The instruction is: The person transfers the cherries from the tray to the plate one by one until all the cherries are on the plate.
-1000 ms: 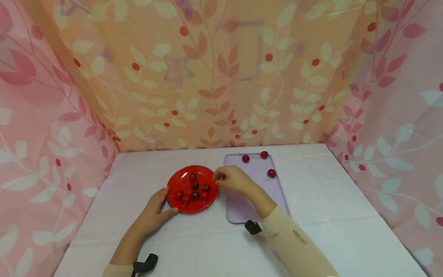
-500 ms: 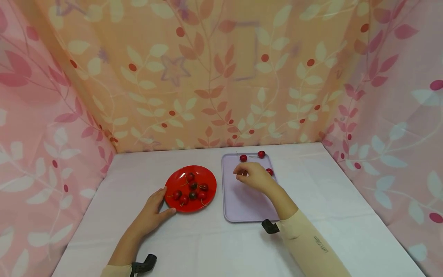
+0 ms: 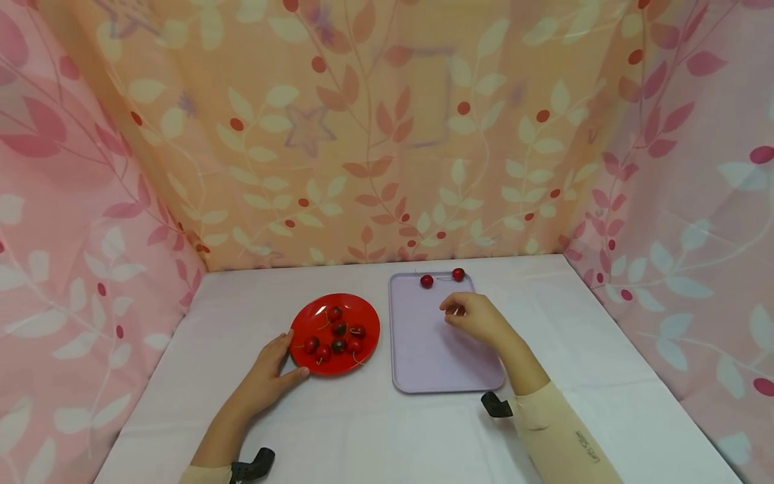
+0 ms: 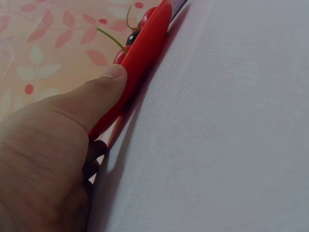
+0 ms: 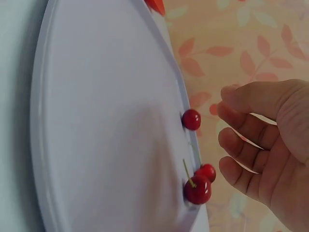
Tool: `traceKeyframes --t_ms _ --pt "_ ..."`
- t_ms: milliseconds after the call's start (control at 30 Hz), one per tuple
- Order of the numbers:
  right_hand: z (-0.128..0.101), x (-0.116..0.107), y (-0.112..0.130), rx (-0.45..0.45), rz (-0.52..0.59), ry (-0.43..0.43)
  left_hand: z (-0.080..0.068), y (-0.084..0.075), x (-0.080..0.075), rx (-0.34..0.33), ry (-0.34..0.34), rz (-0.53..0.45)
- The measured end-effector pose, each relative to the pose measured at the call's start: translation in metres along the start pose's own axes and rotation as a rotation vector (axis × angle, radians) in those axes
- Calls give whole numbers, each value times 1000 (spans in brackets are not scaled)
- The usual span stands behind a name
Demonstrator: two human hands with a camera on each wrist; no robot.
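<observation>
Several dark and bright red cherries (image 3: 323, 353) lie on a round red plate (image 3: 363, 310). My left hand (image 3: 266, 376) grips the plate's left rim; in the left wrist view the thumb (image 4: 113, 77) lies on the rim and the other fingers are partly hidden below it. Over the right half of a lilac tray (image 3: 417, 363) hovers my right hand (image 3: 480, 319), fingers loosely bent, nothing seen between them. Two cherries (image 3: 426, 281) show at the tray's far edge in the head view. Three cherries (image 5: 191, 119) appear in the right wrist view, apart from the fingers.
Both plate and tray stand on a white cloth-covered table (image 3: 351, 430), the tray right of the plate. Floral curtains (image 3: 375, 134) enclose the back and sides. Each wrist carries a black mount (image 3: 497, 405).
My right hand has moved rightward from the plate's right edge across the tray, and now covers the right-hand cherry in the head view. The left hand stays on the plate.
</observation>
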State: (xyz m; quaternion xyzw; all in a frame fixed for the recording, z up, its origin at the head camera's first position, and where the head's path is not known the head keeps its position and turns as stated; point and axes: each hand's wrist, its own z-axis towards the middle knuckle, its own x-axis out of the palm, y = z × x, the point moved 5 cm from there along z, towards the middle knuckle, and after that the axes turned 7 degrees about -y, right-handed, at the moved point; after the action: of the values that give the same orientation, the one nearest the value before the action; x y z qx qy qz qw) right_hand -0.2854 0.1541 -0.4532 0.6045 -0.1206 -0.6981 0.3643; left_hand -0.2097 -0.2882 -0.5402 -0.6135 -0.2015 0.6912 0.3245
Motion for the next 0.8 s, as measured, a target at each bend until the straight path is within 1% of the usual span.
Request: traceKeyframes --t_ms 200,433,600,800 --pt "-5 0 -25 53 -19 -12 -1 1 -1 -5 5 9" --pt "-9 1 -44 114 -27 -18 -2 0 -2 -17 7 10" --pt "-12 -2 -53 157 -56 -33 -1 -1 -1 -17 4 8" --pt "-12 -1 -60 157 -93 -43 2 1 0 -11 0 15"
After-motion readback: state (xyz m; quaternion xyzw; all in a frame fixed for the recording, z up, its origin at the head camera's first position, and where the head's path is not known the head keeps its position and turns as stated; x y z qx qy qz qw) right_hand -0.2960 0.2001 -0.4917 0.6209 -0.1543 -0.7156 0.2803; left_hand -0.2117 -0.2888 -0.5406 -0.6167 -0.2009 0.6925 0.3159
